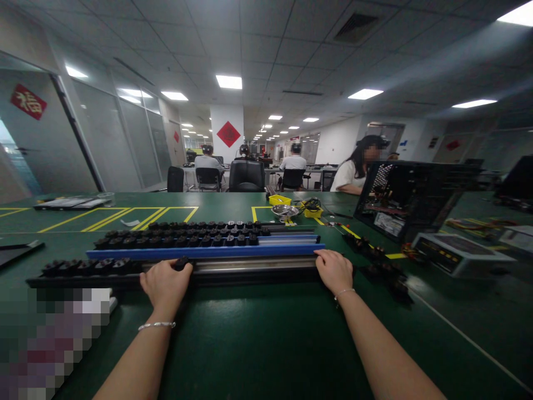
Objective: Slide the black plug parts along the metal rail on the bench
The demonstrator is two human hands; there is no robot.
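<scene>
In front of me a long black rail (254, 276) with a shiny metal channel lies across the table, small black parts (89, 268) lined up along its left portion. My left hand (165, 282) is closed over the rail, pinching a small black part (183, 262) at the end of that row. My right hand (335, 270) grips the rail near its right end, fingers bent over the far edge. Just behind runs a blue rail (204, 253). Beyond it, more black parts (179, 240) stand in rows on other rails. My fingertips are partly hidden.
An open computer case (412, 200) and a power supply box (460, 253) stand on the right. More black parts (393, 280) lie near the rail's right end. A metal bowl (285, 211) and yellow trays (280, 200) sit behind. A person (350, 175) sits across the table.
</scene>
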